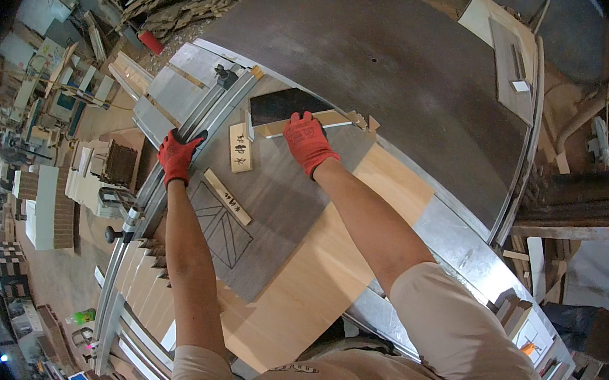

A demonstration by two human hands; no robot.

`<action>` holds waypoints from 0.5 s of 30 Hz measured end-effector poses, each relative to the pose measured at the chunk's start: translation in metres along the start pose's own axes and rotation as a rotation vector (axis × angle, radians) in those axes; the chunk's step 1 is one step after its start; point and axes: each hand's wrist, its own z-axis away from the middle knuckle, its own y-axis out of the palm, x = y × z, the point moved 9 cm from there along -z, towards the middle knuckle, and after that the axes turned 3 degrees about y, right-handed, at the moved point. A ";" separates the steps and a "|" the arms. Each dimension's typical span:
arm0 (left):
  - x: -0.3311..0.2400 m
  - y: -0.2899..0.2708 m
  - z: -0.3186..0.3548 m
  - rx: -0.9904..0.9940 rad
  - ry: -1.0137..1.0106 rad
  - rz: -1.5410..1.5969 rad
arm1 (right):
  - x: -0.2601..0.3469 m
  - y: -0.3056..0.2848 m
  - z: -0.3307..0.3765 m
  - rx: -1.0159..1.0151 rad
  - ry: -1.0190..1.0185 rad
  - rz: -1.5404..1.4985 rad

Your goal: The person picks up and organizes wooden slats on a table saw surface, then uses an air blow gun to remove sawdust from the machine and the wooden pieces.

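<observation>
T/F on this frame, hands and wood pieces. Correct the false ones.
1. The red-gloved left hand is at the long silver metal rail. True.
2. Both hands are at that rail. False: the red-gloved right hand is at the dark angular pale-edged piece.
3. Two pale rectangular wood pieces with dark markings lie on the grey wood-grain panel. True.
4. The thin black drawn lines are on the pale tan board. False: the lines are on the grey wood-grain panel.

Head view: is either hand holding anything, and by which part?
Right hand: on the wooden strip, near its middle; left hand: on the metal rail, partway along. Whether either grips or merely presses cannot be told.
</observation>
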 end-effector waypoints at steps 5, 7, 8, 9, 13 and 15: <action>0.001 0.003 -0.004 0.034 -0.015 -0.011 | -0.001 -0.005 0.002 -0.030 -0.010 -0.016; 0.002 0.002 -0.006 0.044 -0.023 -0.026 | -0.002 -0.004 0.002 -0.041 -0.019 -0.035; 0.003 0.002 -0.006 0.054 -0.030 -0.025 | -0.002 -0.007 0.003 -0.049 -0.020 -0.045; 0.005 0.002 -0.005 0.065 -0.038 -0.024 | -0.001 -0.010 0.005 -0.058 -0.022 -0.055; 0.005 -0.001 -0.003 0.039 -0.036 -0.046 | -0.003 -0.006 0.002 -0.089 0.019 -0.116; 0.001 -0.002 -0.001 0.029 -0.032 -0.033 | -0.004 -0.006 0.003 -0.096 0.009 -0.131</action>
